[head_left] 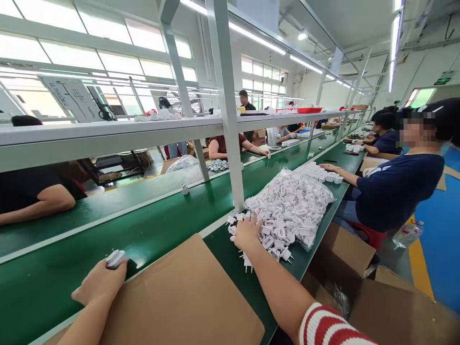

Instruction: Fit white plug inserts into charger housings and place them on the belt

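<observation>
1. The white plug point(115, 259) is in your left hand point(102, 281), fingers closed round it, over the green belt point(154, 218) left of the cardboard point(179, 292).
2. You're probably placing one while picking another; the next move likely calls for a clean release.
3. Your right hand point(247, 233) rests palm-down on the plug heap point(287, 206), arm stretched right of the cardboard; whether it pinches one, I cannot tell.

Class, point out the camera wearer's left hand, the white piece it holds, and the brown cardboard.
Left hand point(102, 281): head view, back of the hand.
White piece point(115, 258): head view, visible upper side.
Brown cardboard point(179, 297): head view, bare middle surface.
</observation>
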Demonstrator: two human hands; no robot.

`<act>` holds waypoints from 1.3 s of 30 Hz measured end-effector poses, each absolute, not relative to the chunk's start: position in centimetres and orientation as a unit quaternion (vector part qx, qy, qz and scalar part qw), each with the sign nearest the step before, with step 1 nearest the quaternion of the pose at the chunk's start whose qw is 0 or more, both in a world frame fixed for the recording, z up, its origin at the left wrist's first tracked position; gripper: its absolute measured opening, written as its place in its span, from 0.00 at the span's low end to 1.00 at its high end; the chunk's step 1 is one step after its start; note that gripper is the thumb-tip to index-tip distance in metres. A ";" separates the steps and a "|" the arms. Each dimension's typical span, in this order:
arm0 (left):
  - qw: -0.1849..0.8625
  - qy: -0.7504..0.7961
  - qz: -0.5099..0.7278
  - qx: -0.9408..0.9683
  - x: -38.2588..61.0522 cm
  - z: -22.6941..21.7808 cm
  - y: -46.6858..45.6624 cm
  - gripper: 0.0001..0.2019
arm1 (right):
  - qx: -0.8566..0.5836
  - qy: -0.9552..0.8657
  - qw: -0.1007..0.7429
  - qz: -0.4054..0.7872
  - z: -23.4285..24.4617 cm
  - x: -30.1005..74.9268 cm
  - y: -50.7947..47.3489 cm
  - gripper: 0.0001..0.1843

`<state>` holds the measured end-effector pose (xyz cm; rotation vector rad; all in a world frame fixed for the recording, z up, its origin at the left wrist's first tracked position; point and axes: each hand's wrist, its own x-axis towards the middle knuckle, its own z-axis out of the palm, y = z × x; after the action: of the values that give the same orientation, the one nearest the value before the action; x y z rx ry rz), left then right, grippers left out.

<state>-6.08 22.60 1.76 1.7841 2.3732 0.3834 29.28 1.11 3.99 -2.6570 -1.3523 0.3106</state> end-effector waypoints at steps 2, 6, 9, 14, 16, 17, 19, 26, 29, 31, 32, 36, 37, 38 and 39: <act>0.086 0.804 0.143 0.571 -6.4 0.7 23.1 0.24 | -0.872 -0.474 0.069 0.104 4.0 28.8 1.0 0.35; 0.018 0.774 0.322 0.545 -5.7 -0.1 21.7 0.38 | -0.834 -0.538 0.064 0.104 4.3 27.0 0.2 0.31; -0.058 0.697 0.390 0.598 -4.2 0.3 18.8 0.37 | -0.801 -0.586 0.061 0.105 4.7 25.7 -0.8 0.27; 0.069 0.524 0.281 0.801 -0.8 -0.8 12.5 0.33 | -0.762 -0.634 0.070 0.110 4.9 24.8 -1.7 0.26; 0.147 0.470 0.236 0.838 0.9 -2.0 10.2 0.34 | -0.752 -0.644 0.086 0.112 4.8 24.8 -1.7 0.22; 0.179 0.454 0.218 0.845 1.7 -2.6 9.3 0.35 | -0.749 -0.646 0.095 0.113 4.8 24.8 -1.7 0.18; 0.219 0.437 0.199 0.849 3.4 -3.4 8.2 0.37 | -0.744 -0.648 0.116 0.114 4.7 24.8 -1.6 0.10; 0.198 0.369 0.212 0.883 6.5 -3.9 7.9 0.32 | -0.734 -0.634 0.205 0.126 4.8 24.6 -1.9 0.05; 0.199 0.308 0.181 0.912 6.2 -3.6 7.4 0.28 | -0.727 -0.625 0.252 0.134 4.9 24.4 -2.0 0.06; 0.202 0.288 0.180 0.919 5.8 -3.3 7.2 0.26 | -0.720 -0.620 0.275 0.146 4.7 24.3 -1.8 0.06; 0.202 0.279 0.184 0.921 5.7 -3.2 7.1 0.25 | -0.718 -0.617 0.283 0.153 4.6 24.2 -1.8 0.06; 0.212 0.241 0.208 0.924 5.5 -2.9 7.1 0.19 | -0.710 -0.605 0.309 0.184 4.2 23.9 -1.5 0.05; 0.220 0.236 0.219 0.921 5.4 -2.9 7.0 0.18 | -0.708 -0.603 0.313 0.191 4.1 23.9 -1.5 0.05; 0.232 0.236 0.232 0.914 5.4 -2.8 6.9 0.18 | -0.706 -0.602 0.317 0.197 4.1 23.9 -1.5 0.04; 0.248 0.240 0.247 0.906 5.4 -2.7 6.8 0.17 | -0.704 -0.602 0.319 0.202 4.1 23.8 -1.6 0.04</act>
<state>5.43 6.80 -2.68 2.4686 0.6538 0.6728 23.85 -1.56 4.09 -1.8511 -1.5827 0.5310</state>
